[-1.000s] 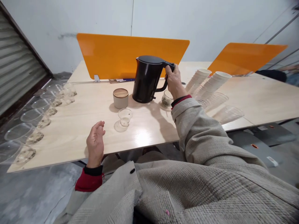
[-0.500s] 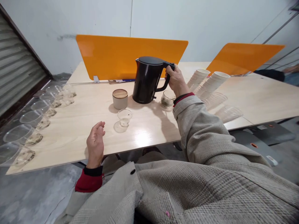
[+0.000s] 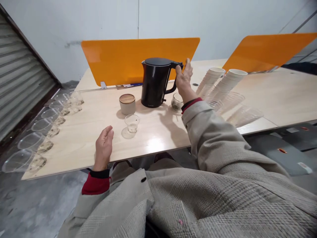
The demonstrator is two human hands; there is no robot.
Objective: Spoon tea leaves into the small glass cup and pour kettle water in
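Note:
A black electric kettle (image 3: 156, 84) stands upright on the table, its handle to the right. My right hand (image 3: 183, 77) is beside that handle with fingers stretched out; the thumb is at the handle's upper part, and whether it touches is unclear. Behind my right wrist sits a ribbed glass (image 3: 176, 101) with dark bits in it, partly hidden. My left hand (image 3: 104, 145) is open near the table's front edge, holding nothing. To its right stands a small clear cup (image 3: 132, 124), and behind that a grey canister (image 3: 127, 105) with a wooden lid.
Several clear cups (image 3: 46, 145) with dark contents line the table's left end. Stacks of white paper cups (image 3: 229, 82) and clear plastic cups (image 3: 244, 115) lean at the right. Orange dividers (image 3: 138, 59) rise at the back. Grey stools (image 3: 279, 152) stand below the right edge.
My right hand has loosened from the kettle's handle and its fingers have straightened. The kettle stays in place on the table. My left hand remains open; the view has shifted slightly.

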